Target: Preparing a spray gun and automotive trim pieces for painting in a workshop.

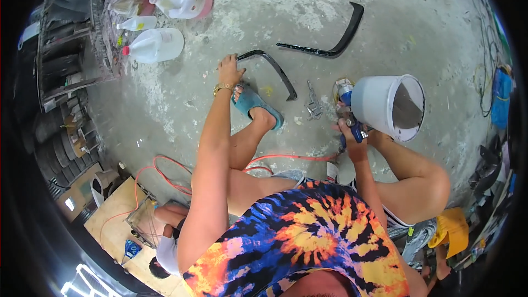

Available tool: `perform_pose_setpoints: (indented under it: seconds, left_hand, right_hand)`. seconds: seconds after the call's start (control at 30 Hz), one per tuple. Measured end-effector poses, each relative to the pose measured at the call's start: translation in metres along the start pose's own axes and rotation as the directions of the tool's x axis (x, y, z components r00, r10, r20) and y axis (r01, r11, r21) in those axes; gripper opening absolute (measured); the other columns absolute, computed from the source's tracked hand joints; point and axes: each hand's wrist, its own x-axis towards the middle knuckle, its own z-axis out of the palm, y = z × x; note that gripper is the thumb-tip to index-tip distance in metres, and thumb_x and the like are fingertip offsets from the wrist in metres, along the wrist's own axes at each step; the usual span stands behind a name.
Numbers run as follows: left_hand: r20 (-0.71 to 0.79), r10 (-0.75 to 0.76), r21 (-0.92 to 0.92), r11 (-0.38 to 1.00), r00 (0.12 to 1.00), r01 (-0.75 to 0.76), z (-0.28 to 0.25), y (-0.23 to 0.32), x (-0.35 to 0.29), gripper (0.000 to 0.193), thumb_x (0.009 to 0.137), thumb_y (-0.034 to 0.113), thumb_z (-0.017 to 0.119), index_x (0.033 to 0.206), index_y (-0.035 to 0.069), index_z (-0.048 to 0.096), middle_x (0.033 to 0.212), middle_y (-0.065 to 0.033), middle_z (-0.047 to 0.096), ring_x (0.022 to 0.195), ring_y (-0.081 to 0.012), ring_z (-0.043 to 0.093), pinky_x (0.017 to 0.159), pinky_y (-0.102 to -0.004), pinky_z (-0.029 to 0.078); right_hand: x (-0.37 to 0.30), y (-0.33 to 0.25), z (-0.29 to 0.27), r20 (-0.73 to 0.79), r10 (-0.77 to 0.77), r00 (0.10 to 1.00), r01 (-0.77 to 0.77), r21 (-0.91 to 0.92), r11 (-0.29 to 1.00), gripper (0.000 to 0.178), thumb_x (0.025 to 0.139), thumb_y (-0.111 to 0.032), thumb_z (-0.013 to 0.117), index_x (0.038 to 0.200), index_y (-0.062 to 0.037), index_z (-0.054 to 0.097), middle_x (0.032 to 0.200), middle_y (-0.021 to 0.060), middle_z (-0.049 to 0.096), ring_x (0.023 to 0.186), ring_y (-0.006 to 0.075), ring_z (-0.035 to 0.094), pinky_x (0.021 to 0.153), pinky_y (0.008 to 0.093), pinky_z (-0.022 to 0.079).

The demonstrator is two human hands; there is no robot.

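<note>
My left hand, with a gold watch or bracelet at the wrist, reaches forward over the floor. Its fingers close on the left end of a bent, glossy black trim strip. A second black trim strip, also bent, lies on the floor farther off to the right. In my right hand is a blue and silver spray gun, its grip partly covered by my fingers. Close by it stands a white bucket, grey inside. Between my hands lies a small silvery thing I cannot make out.
An orange air hose runs from the left toward my right hand. Several plastic jugs stand at the far left beside a dark rack. My sandalled foot is under my left arm. Behind left, another person sits by a wooden board.
</note>
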Motion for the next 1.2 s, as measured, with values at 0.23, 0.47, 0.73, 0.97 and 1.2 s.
perform_pose_setpoints:
  seconds: [0.23, 0.47, 0.73, 0.97, 1.2]
  left_hand:
    - [0.144, 0.262, 0.161, 0.945, 0.954, -0.284, 0.040, 0.042, 0.034, 0.064, 0.070, 0.013, 0.074, 0.128, 0.021, 0.047, 0.125, -0.0065, 0.048, 0.122, -0.0254, 0.044, 0.102, -0.0502, 0.033]
    - [0.208, 0.400, 0.182, 0.881, 0.893, -0.437, 0.016, 0.041, 0.034, 0.017, 0.085, 0.006, 0.052, 0.100, 0.013, 0.055, 0.098, -0.0058, 0.057, 0.098, -0.0238, 0.058, 0.089, -0.0492, 0.039]
    - [-0.056, 0.329, 0.234, 0.922, 0.943, -0.308, -0.137, 0.005, -0.031, 0.011, 0.084, 0.006, 0.051, 0.094, 0.009, 0.056, 0.090, -0.0070, 0.054, 0.086, -0.0274, 0.056, 0.073, -0.0415, 0.047]
    - [-0.632, -0.059, 0.020, 0.995, 0.773, 0.093, -0.220, -0.006, -0.048, 0.016, 0.081, 0.011, 0.062, 0.096, 0.008, 0.057, 0.092, -0.0090, 0.055, 0.086, -0.0303, 0.057, 0.071, -0.0441, 0.048]
    - [-0.722, -0.214, -0.151, 0.977, 0.658, 0.153, -0.242, 0.008, -0.047, 0.019, 0.079, 0.014, 0.064, 0.095, 0.006, 0.059, 0.091, -0.0114, 0.058, 0.085, -0.0330, 0.060, 0.071, -0.0438, 0.047]
  right_hand:
    - [-0.028, 0.015, 0.001, -0.018, 0.233, 0.972, -0.234, -0.081, 0.969, 0.020, 0.089, -0.014, 0.065, 0.103, 0.0000, 0.061, 0.102, 0.0085, 0.065, 0.091, 0.0179, 0.063, 0.083, 0.0327, 0.049]
    - [-0.027, 0.002, -0.004, 0.194, -0.202, 0.960, 0.272, -0.468, 0.841, 0.022, 0.089, -0.007, 0.061, 0.111, -0.0039, 0.061, 0.106, 0.0098, 0.064, 0.093, 0.0172, 0.060, 0.078, 0.0312, 0.048]
    - [-0.020, -0.070, 0.018, 0.158, 0.023, 0.987, -0.010, -0.079, 0.997, 0.018, 0.086, -0.011, 0.065, 0.102, -0.0035, 0.062, 0.083, 0.0013, 0.066, 0.060, 0.0088, 0.059, 0.053, 0.0233, 0.048]
    - [-0.001, -0.143, 0.045, 0.377, -0.277, 0.884, 0.247, 0.127, 0.961, 0.026, 0.088, -0.017, 0.062, 0.111, -0.0061, 0.057, 0.108, 0.0069, 0.060, 0.090, 0.0086, 0.059, 0.048, 0.0205, 0.045]
    - [-0.014, -0.176, 0.074, 0.519, -0.154, 0.841, 0.118, 0.102, 0.988, 0.028, 0.088, -0.019, 0.065, 0.111, -0.0083, 0.055, 0.101, 0.0019, 0.064, 0.071, 0.0056, 0.057, 0.047, 0.0216, 0.045]
